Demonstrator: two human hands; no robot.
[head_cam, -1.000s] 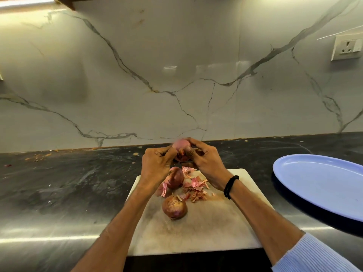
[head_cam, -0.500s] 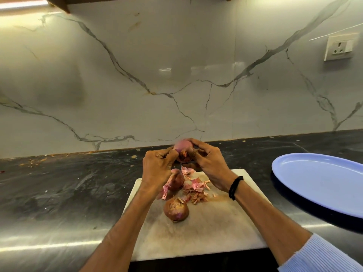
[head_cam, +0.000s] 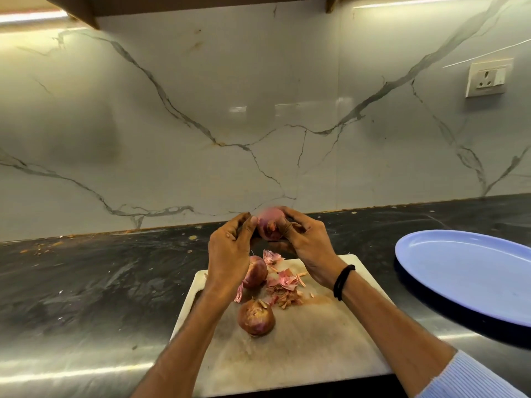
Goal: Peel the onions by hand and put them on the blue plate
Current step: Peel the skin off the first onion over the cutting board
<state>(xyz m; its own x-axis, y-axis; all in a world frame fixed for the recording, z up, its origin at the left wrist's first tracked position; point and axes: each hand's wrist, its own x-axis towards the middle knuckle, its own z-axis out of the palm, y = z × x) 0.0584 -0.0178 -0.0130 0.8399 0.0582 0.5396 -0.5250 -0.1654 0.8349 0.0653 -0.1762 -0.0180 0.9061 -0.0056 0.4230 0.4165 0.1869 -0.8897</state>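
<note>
A held onion [head_cam: 270, 225], pink and partly bare of skin, is kept in the air above the far edge of the board [head_cam: 316, 354], between both hands. It is gripped by the right hand [head_cam: 309, 245], whose fingers are curled over its top and right side, with the thumb tucked against its near face. The left hand [head_cam: 230, 251] is set against the onion's left side: its fingers are curled in, and its thumb tip is pressed to the skin. Whether a strip of peel is pinched there cannot be told.

A black band [head_cam: 342, 281] is worn on the right wrist, and a pale blue ribbed sleeve [head_cam: 471, 377] is seen at the lower right.

Below the hands, a second onion [head_cam: 254, 272] is laid near the board's far left corner, partly hidden by the left wrist. A third onion [head_cam: 255, 317], brown-skinned, is laid nearer the board's middle. Pink and tan peels [head_cam: 284, 288] are scattered just right of these two, toward the far edge.

The board is set at the near edge of a dark counter [head_cam: 100, 282]. The blue plate [head_cam: 471, 274] is placed on the counter to the right of the board, apart from it, with nothing seen on it. A veined marble wall [head_cam: 201, 110] is raised behind, with a socket [head_cam: 487, 79] fixed at its upper right.
</note>
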